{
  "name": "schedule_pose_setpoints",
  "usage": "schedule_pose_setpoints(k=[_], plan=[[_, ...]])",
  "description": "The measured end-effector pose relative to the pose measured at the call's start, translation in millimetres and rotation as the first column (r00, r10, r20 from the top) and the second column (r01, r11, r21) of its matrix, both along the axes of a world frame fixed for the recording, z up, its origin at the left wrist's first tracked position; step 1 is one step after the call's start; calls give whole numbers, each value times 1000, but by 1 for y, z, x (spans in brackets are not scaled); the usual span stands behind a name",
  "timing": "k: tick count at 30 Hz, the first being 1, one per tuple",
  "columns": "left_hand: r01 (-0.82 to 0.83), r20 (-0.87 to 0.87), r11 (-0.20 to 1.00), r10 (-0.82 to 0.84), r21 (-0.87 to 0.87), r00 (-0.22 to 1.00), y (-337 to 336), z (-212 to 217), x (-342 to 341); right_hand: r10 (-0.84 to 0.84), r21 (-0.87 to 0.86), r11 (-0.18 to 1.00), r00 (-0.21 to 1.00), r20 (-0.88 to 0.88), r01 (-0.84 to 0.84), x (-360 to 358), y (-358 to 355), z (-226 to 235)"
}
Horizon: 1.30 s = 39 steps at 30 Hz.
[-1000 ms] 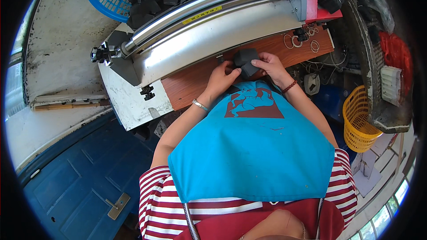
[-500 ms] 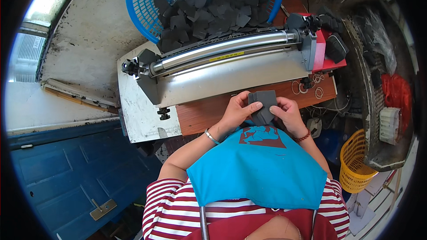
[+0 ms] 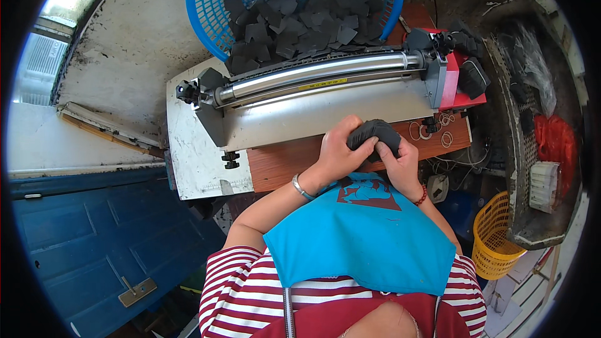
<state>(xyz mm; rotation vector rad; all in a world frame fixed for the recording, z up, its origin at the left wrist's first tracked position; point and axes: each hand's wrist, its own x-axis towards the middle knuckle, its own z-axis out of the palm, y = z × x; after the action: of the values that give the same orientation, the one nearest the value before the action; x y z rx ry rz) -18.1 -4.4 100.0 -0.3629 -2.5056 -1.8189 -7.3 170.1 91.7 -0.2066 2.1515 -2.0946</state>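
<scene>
A stack of thin dark grey sheets (image 3: 377,133) is bent into an arch between my two hands, just in front of the machine's metal plate. My left hand (image 3: 339,149) wraps the stack's left end, thumb on the near side. Gripping the right end is my right hand (image 3: 400,161), its thumb also pressed on the near face. Beyond them stands a roller machine with a shiny steel roller (image 3: 319,77) and a sloping metal plate (image 3: 325,107). Behind the roller, many similar dark pieces (image 3: 307,25) lie heaped in a blue plastic basket (image 3: 208,25).
The machine rests on a brown wooden tabletop (image 3: 282,170). Pale rubber bands (image 3: 446,120) lie near its right corner. At right are a yellow basket (image 3: 491,241) and a dark trough holding a red plastic bag (image 3: 557,144). A blue door (image 3: 81,238) is at left.
The stack, held flatter before, is now curved into an arch. My hands have tilted and risen slightly toward the machine, with the fingers wrapped further around the ends.
</scene>
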Motion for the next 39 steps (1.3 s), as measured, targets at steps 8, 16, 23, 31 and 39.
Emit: schedule_pose_setpoints(k=[8, 16, 23, 31, 39], plan=[[-138, 385, 438, -547, 888, 743, 5, 4, 2, 374, -669, 743, 847, 377, -31, -12, 7, 3], [-171, 371, 802, -68, 573, 926, 4, -9, -1, 26, -43, 999, 984, 178, -18, -14, -10, 8], [-314, 424, 628, -28, 712, 905, -13, -7, -5, -90, 147, 983, 990, -107, 106, -25, -20, 4], [-352, 438, 628, 19, 694, 899, -25, -10, 0, -35, 269, 957, 964, -264, 108, -39, -26, -1], [-467, 452, 656, 208, 594, 867, -58, -13, 9, 88, 462, 877, 989, 121, -135, -78, -14, 1]])
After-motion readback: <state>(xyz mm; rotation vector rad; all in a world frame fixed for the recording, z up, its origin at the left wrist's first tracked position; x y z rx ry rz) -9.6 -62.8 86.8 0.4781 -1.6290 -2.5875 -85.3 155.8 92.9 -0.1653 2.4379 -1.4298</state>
